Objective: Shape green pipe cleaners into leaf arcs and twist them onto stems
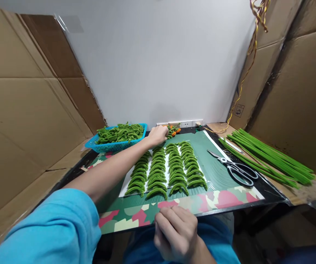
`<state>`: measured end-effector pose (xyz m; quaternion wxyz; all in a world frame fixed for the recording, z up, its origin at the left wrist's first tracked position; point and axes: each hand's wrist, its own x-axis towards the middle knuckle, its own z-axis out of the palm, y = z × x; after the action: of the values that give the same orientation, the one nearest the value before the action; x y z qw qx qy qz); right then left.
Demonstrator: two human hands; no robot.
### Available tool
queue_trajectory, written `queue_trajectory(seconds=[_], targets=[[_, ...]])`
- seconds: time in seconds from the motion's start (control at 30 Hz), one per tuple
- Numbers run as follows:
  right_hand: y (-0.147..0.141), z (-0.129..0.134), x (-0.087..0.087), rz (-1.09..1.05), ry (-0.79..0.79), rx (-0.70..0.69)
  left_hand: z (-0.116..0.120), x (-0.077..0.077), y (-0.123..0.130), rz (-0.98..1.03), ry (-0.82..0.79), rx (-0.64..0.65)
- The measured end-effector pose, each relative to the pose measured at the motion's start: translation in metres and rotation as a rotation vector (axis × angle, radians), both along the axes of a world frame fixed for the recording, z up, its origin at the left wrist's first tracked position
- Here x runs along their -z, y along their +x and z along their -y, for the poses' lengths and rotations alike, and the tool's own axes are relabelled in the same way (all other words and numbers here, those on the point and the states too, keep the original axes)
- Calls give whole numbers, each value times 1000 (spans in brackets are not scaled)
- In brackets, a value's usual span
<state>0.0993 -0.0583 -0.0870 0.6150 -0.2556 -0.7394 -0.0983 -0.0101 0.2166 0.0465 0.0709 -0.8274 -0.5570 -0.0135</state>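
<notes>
Left hand [158, 135]: at orange-and-green bundle [174, 131], rear of black desk [274, 192]; grip cannot be determined. Right hand [176, 231]: curled fist, front edge. Curved green fuzzy strips [157, 172]: four columns, white paper sheet [124, 190]. Brown cardboard panel [262, 66]: printed mark [239, 110], illegible.

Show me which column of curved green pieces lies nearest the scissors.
The rightmost column of the four, beside the scissors; the other three sit successively farther left.
</notes>
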Motion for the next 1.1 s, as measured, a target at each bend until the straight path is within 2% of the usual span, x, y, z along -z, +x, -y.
queue_trajectory(seconds=[0.3,0.5,0.77,1.1], targets=[[-2,-2,0,-24,18,5,-10,13,6,-83,1,67],[-1,-1,0,-11,14,3,-22,18,14,-62,21,111],[-2,-2,4,-4,19,21,-32,18,13,-19,13,175],[0,0,7,14,22,43,-32,18,24,-153,-12,275]])
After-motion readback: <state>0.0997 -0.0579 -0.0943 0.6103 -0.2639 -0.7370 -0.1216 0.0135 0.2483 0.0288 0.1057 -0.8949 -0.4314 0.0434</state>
